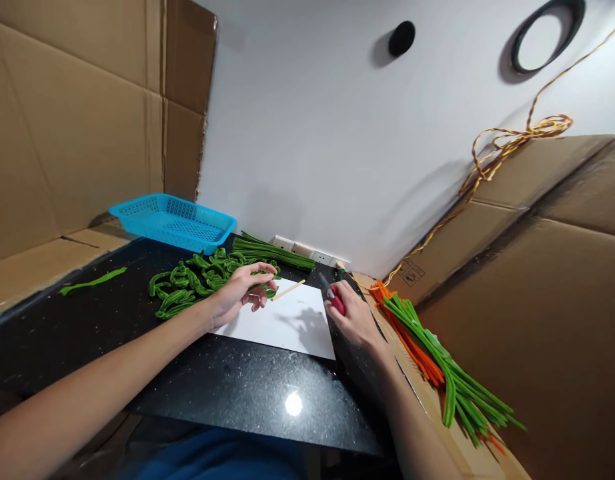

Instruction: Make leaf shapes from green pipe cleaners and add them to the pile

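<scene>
One red-handled tool, grey-tipped, clasped in the right hand by the right edge of one white sheet; one left hand, fingers curled, whether pinching anything I cannot tell; beside it, curled green pieces, fuzzy, heaped, uncountable; one thin pale stick; one blue basket

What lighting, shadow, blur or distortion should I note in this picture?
Head view: a blown-out glare spot on the black tabletop; head view: a soft shadow across the white sheet; head view: the red-handled tool in the right hand looks slightly blurred; head view: wide-angle stretching seems strongest toward the edges.
</scene>
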Available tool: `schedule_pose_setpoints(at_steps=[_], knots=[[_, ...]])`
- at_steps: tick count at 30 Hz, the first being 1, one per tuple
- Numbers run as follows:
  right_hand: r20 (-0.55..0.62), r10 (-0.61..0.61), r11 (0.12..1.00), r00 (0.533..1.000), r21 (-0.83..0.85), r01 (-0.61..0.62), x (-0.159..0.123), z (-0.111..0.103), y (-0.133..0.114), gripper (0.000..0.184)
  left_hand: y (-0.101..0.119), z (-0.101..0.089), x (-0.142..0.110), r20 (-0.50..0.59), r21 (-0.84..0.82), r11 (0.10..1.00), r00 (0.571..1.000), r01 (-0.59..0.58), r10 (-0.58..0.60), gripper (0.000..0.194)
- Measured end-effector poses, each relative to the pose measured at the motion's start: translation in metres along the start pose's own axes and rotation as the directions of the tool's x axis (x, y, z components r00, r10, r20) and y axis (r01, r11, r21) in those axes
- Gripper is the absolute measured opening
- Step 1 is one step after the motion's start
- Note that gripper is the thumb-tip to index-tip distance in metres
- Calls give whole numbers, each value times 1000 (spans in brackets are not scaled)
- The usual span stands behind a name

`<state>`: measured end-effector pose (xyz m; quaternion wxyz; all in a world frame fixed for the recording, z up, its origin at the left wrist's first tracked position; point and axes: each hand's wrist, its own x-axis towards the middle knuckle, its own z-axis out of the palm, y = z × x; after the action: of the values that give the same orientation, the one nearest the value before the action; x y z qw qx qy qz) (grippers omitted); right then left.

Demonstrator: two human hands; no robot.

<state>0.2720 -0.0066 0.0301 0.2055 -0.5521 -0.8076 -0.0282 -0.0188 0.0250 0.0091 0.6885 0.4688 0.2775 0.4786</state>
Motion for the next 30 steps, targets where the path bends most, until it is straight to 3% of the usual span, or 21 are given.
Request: schedule_pose_setpoints(at_steps=[2,6,10,14,18,30], knots=[[-155,116,992,981,61,-108,-1,0,12,17,0,-2,1,-29,-8,1000,1000,7,-7,26],[-369,314,948,875,175,-267,-4,7,40,28,2,-4,3,-157,-47,999,987,22,-29,25],[-433,429,903,793,202,-378,-7,14,57,33,0,-7,7,-207,-35,999,977,37,-44,23],[-440,463,885,769,181,-429,-7,17,59,31,-6,-8,9,-236,23,993,965,120,-111,21],[-457,455,886,764,146,-440,-7,19,58,30,-10,-5,8,-194,50,982,966,184,-172,22],[-434,493,856,754,86,-510,-8,22,55,30,-15,-7,9,-194,152,970,968,189,-158,25]])
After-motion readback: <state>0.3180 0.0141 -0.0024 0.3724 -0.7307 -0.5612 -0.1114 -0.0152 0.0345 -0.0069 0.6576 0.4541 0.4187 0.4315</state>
